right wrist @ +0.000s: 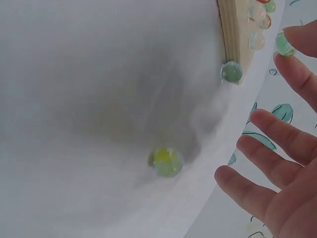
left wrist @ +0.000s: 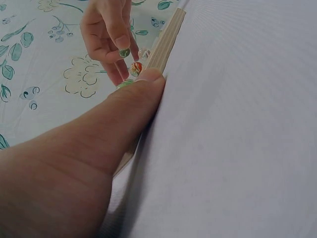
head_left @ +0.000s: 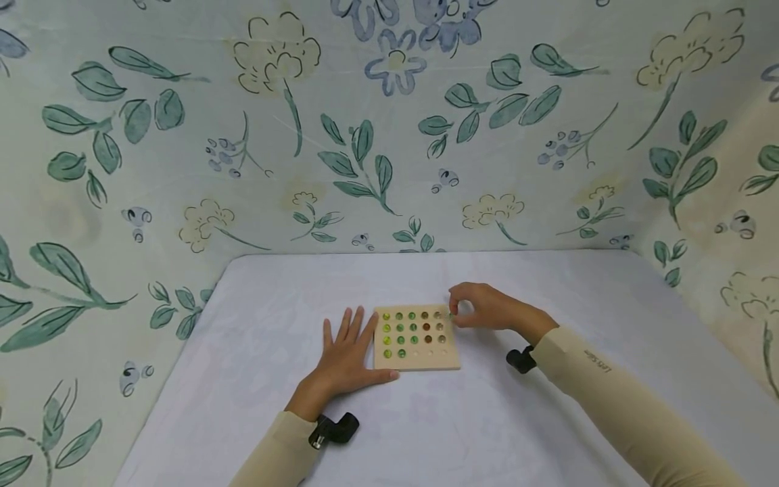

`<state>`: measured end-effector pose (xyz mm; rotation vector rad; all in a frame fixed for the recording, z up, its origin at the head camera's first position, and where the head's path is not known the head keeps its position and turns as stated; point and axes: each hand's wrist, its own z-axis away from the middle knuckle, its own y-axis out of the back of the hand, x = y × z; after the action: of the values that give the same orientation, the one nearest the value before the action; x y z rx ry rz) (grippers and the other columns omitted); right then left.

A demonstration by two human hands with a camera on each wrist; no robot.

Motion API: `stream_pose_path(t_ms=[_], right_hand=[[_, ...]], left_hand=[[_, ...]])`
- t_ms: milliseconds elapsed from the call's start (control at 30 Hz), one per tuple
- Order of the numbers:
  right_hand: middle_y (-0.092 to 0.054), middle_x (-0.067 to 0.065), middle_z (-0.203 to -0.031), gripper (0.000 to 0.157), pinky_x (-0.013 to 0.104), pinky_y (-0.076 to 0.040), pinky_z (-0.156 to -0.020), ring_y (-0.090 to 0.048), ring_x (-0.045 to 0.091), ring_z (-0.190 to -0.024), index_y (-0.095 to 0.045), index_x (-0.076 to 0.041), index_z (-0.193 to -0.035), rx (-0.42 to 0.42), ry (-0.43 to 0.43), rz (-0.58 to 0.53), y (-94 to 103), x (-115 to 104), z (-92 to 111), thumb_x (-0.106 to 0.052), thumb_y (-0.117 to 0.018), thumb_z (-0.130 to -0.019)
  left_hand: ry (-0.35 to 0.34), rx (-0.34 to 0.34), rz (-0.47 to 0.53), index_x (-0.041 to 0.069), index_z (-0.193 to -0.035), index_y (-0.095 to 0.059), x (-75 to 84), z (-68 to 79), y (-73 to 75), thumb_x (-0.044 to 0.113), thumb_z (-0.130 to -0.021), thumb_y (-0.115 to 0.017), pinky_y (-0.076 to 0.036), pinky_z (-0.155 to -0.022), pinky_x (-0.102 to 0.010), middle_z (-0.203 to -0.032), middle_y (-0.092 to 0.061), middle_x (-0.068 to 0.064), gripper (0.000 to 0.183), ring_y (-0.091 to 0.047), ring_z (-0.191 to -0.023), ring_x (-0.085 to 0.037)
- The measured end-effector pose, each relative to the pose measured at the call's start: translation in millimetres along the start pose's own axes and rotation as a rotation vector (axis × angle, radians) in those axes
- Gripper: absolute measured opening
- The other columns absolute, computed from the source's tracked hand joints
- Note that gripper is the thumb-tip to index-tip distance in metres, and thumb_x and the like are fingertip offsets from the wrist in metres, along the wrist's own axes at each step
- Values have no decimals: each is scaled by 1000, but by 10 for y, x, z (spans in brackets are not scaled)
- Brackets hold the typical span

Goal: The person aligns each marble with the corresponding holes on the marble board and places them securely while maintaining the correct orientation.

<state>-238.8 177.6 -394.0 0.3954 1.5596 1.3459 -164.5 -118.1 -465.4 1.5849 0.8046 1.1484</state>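
A light wooden board point(head_left: 437, 362) with rows of round hollows lies on the white cloth. Glass marbles sit in most hollows, yellow-green at the left, green in the middle, brown and clear at the right; several front-row hollows at the right are bare. My left hand point(head_left: 347, 362) rests along the board's left side, fingers straight and spread, thumb point(left wrist: 151, 75) on the front edge. Above the board's back right corner, my right hand point(head_left: 489, 308) pinches a green marble point(right wrist: 284, 44) between thumb and index finger, the other fingers spread apart.
Two loose marbles show in the right wrist view: a green marble point(right wrist: 232, 72) right at the board's side and a yellow-green marble point(right wrist: 167, 162) farther out on the cloth point(right wrist: 89, 99). A floral curtain point(head_left: 377, 135) hangs behind the table and along its sides.
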Motion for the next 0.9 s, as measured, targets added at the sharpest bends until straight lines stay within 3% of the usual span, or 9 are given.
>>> stream_pose_path(t_ms=[433, 900], right_hand=[[-47, 12, -131, 9, 44, -34, -99, -40, 27, -123, -57, -27, -74, -26, 100, -15, -80, -325, -58, -22, -64, -75], [-40, 10, -138, 7, 45, -32, -100, -32, 29, -128, -62, -26, -77, -118, 126, -38, -186, -539, -114, -22, -66, -76]], left_hand=[[0, -13, -5, 23, -146, -11, 4, -10, 13, 88, -56, -41, 9, -102, -59, -151, -4, -8, 115, 4, -137, -28], [3, -27, -13, 23, -146, -9, -7, -12, 17, 89, -56, -40, 9, -101, -59, -151, -3, -8, 116, 6, -137, -28]])
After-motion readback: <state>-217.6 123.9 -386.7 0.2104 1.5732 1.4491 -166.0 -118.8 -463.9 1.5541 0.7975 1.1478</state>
